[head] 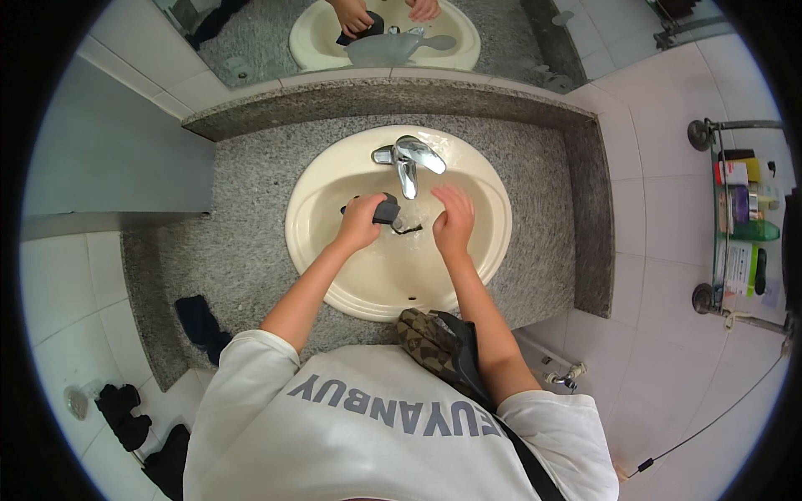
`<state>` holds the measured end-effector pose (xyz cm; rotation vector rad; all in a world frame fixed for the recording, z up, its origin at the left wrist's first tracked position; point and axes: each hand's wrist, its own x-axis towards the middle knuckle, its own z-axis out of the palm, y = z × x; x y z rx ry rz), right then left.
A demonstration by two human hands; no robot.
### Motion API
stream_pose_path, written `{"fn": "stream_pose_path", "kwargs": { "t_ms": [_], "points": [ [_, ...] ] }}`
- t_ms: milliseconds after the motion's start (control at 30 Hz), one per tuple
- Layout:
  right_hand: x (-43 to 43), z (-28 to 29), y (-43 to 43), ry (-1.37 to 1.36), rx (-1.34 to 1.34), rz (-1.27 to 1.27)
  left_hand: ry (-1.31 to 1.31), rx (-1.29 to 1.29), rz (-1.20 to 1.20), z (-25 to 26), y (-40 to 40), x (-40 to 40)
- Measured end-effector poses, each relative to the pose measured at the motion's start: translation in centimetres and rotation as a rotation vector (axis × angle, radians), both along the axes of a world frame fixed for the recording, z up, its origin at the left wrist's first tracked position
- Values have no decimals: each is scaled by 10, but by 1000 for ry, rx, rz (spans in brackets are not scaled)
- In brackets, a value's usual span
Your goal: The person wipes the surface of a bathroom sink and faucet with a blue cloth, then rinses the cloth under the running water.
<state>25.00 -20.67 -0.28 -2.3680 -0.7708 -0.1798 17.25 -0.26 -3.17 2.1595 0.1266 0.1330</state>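
My left hand (pixel 361 222) grips a dark grey object (pixel 386 210) with a navy part at its far end; its exact kind is unclear. It is held over the cream oval washbasin (pixel 401 275), left of the chrome mixer tap's (pixel 407 178) spout. My right hand (pixel 454 220) is over the basin to the right of the spout, empty, with its fingers apart and blurred at the tips. Between the hands, a thin dark strip (pixel 408 230) lies near the drain. Wet glints show on the basin floor and behind the tap.
Speckled granite countertop (pixel 244 188) surrounds the basin. A dark navy cloth item (pixel 202 325) lies at its left front. A patterned bag (pixel 432 344) hangs against my front at the basin rim. On the right wall, a shelf (pixel 720 250) holds several bottles. The mirror (pixel 263 37) is behind.
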Motion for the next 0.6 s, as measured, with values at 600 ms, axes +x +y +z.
{"fn": "stream_pose_path", "kwargs": {
  "t_ms": [600],
  "points": [
    [-59,55,28,678,795,-211,23,-437,-239,73,-22,-24]
  ]
}}
